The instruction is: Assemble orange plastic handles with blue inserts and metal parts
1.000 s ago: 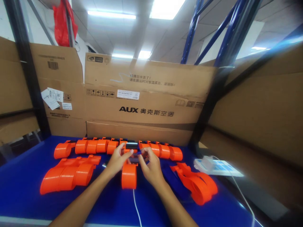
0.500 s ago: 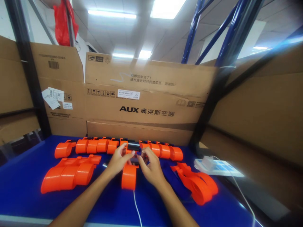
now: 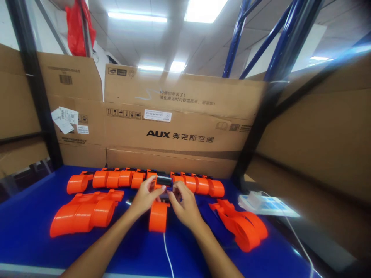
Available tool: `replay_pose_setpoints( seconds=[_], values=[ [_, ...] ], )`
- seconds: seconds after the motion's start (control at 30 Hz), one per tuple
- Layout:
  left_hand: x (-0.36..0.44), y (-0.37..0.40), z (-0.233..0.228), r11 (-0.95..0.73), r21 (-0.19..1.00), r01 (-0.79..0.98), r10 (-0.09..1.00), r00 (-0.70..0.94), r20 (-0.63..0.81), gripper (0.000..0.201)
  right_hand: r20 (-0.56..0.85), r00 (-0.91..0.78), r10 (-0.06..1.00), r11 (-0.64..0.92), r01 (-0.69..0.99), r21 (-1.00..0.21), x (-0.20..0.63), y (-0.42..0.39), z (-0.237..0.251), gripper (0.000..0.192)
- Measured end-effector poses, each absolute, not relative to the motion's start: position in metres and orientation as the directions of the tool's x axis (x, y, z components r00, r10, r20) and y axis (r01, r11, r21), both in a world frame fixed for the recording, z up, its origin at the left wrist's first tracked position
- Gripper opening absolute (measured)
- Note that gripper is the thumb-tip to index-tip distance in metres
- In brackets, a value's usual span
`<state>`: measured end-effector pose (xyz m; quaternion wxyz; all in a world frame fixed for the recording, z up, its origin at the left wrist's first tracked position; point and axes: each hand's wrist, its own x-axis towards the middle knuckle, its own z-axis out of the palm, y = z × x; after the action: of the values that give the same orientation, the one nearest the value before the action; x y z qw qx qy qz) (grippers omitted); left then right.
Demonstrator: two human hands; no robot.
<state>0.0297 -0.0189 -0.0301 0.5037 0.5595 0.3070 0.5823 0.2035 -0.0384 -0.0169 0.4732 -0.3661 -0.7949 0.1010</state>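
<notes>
In the middle of the table, my left hand (image 3: 147, 197) and my right hand (image 3: 184, 201) are closed from either side around a small orange part with a black ridged strip (image 3: 164, 180). My left thumb and fingers pinch its left side. The right fingertips press at its right edge, beside a small dark blue bit. Just below my hands stands an orange ring-shaped plastic piece (image 3: 158, 218); its dark top is partly covered by my fingers. Behind my hands runs a row of similar orange rings with black tops (image 3: 125, 178). The fingers hide much of the held part.
Joined orange rings (image 3: 82, 213) lie at the left, and more orange loops (image 3: 245, 229) at the right. A white power strip (image 3: 268, 204) with a plug sits at the right edge. A white cable (image 3: 167, 253) runs toward me. Cardboard walls (image 3: 179, 158) enclose the blue table (image 3: 131, 255).
</notes>
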Motion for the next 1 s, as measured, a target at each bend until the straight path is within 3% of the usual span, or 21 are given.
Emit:
replay_pose_setpoints(
  seconds=[0.27,0.4,0.5,0.7,0.83,1.0],
  values=[
    [0.03,-0.019,-0.028,-0.24,0.93,-0.28,0.947,0.143,0.287,0.047,0.651,-0.302,0.697,0.711,0.411,-0.57,0.207,-0.04,-0.016,0.006],
    [0.03,-0.023,-0.025,-0.164,0.914,-0.371,0.962,0.143,0.231,0.056,0.658,-0.151,0.738,0.674,0.208,-0.709,0.207,-0.036,-0.017,0.014],
    [0.031,-0.028,-0.025,-0.082,0.91,-0.406,0.947,0.254,0.198,0.068,0.565,-0.061,0.823,0.566,0.003,-0.825,0.207,-0.033,-0.013,0.028],
    [0.032,-0.034,-0.026,0.111,0.904,-0.414,0.815,0.559,0.155,0.081,0.4,-0.349,0.847,0.341,-0.22,-0.914,0.213,-0.036,-0.003,0.052],
    [0.03,-0.035,-0.026,0.128,0.919,-0.374,0.753,0.64,0.156,0.077,0.356,-0.373,0.857,0.282,-0.238,-0.929,0.213,-0.035,-0.004,0.053],
    [0.028,-0.038,-0.024,0.051,0.935,-0.352,0.778,0.601,0.183,0.07,0.356,-0.215,0.909,0.334,-0.133,-0.933,0.206,-0.037,-0.007,0.043]
  ],
)
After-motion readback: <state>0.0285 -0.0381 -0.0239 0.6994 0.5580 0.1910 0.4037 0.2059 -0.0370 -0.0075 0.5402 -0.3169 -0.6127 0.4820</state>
